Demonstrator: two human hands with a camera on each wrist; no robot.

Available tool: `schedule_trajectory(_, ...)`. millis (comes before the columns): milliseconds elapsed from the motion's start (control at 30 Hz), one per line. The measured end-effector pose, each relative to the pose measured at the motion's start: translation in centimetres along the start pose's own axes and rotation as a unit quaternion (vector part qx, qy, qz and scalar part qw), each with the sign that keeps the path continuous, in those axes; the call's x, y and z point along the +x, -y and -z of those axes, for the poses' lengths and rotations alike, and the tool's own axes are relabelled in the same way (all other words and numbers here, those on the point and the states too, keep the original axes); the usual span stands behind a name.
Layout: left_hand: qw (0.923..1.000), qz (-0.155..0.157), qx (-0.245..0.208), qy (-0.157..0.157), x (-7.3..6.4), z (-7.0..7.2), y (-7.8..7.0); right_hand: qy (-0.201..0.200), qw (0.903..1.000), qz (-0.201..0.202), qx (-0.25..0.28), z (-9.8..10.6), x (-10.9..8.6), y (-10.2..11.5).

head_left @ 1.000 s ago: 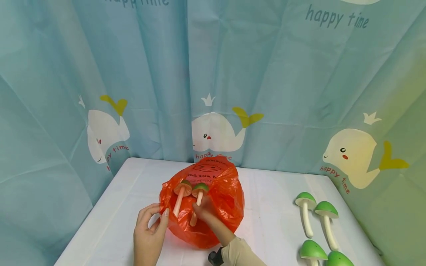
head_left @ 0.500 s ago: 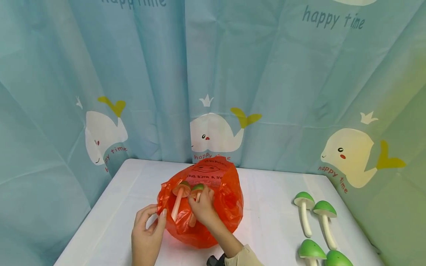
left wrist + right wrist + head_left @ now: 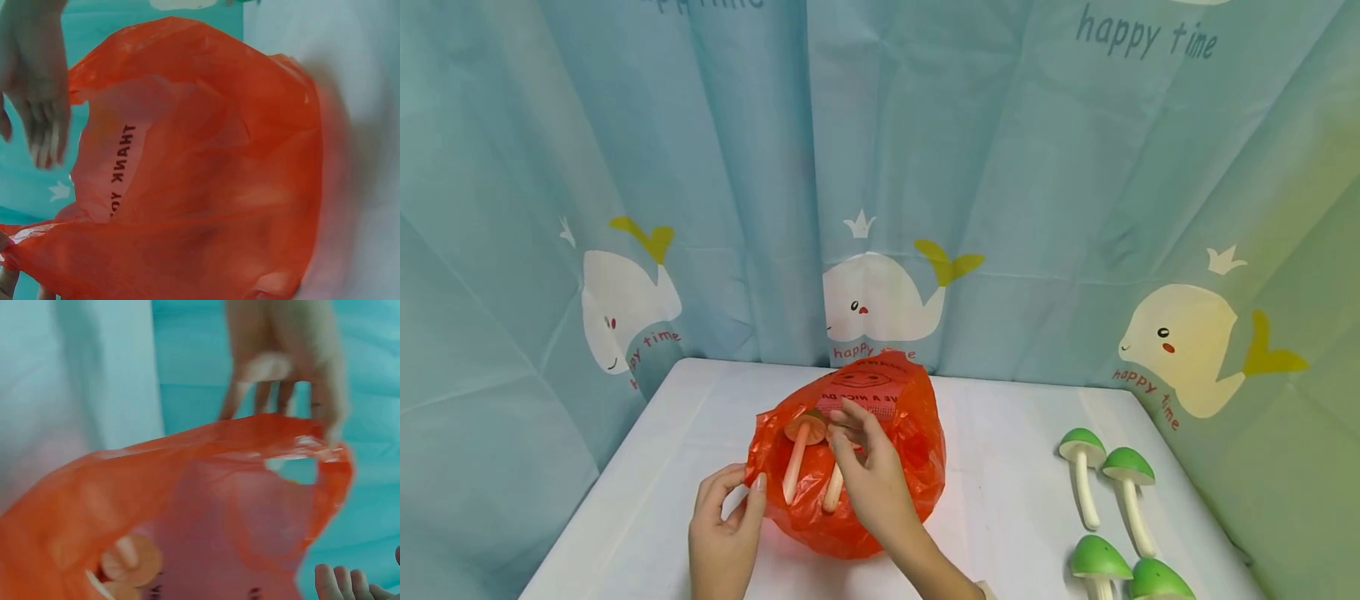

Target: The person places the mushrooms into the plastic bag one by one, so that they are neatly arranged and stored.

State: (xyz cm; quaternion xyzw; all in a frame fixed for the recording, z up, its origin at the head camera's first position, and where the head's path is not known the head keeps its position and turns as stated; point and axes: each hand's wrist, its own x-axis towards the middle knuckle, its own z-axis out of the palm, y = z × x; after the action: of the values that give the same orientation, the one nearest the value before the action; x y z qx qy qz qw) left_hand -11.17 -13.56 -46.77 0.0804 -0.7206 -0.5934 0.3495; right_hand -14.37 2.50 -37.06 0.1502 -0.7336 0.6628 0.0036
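A red plastic bag (image 3: 925,462) lies with its mouth open at the middle of the white table. My left hand (image 3: 722,529) pinches the left edge of the bag's mouth between thumb and fingers. Two toy mushrooms lie in the bag: one mushroom (image 3: 798,462) shows its cap and stem, while the other mushroom (image 3: 832,490) is largely hidden behind my right hand (image 3: 876,479). That hand hovers over the bag's mouth with loosely extended fingers and nothing in them. In the right wrist view, a mushroom cap (image 3: 134,559) shows inside the bag.
Several green-capped mushrooms (image 3: 1126,467) lie at the right side of the white table (image 3: 1000,467). A blue curtain (image 3: 1037,208) printed with whales hangs behind the table and along its sides.
My right hand has let go of the second mushroom inside the bag and lifted away, its fingers spreading. The left hand keeps its pinch on the bag's edge.
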Motion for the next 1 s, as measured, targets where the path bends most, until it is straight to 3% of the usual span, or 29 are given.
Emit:
schedule_trajectory(133, 0.9993, 0.025, 0.026, -0.012, -0.2, -0.2, -3.4, -0.014, 0.998, 0.052, 0.034, 1.6, -1.6, 1.5)
schedule_trajectory(200, 0.9983, 0.036, 0.044, -0.013, -0.2, -0.2, -4.4, -0.025, 0.9961, 0.072, 0.044, 2.7, -2.4, 2.1)
schedule_trajectory(400, 0.997, 0.052, 0.055, -0.015, -0.2, -0.2, -5.2, -0.077, 0.9924, 0.094, 0.019, 6.2, -4.1, 3.3)
schedule_trajectory(567, 0.9975, 0.053, 0.045, -0.012, -0.2, -0.2, -5.1, -0.128, 0.984, 0.116, -0.045, 9.3, -4.8, 3.5)
schedule_trajectory(700, 0.9972, 0.055, 0.049, -0.012, -0.2, -0.3, -5.0, -0.167, 0.9792, 0.088, -0.074, 11.7, -4.7, 2.7)
schedule_trajectory(867, 0.9973, 0.051, 0.051, -0.011, -0.2, -0.4, -5.0, -0.183, 0.9738, 0.056, -0.122, 14.5, -3.8, 0.5)
schedule_trajectory(900, 0.9976, 0.047, 0.05, -0.01, -0.2, -0.4, -4.7, -0.184, 0.9712, 0.049, -0.143, 15.1, -3.5, 0.0)
schedule_trajectory(1000, 0.9994, 0.021, 0.026, -0.008, -0.1, -0.4, -1.6, -0.185, 0.9591, 0.021, -0.213, 17.0, -2.9, -1.7)
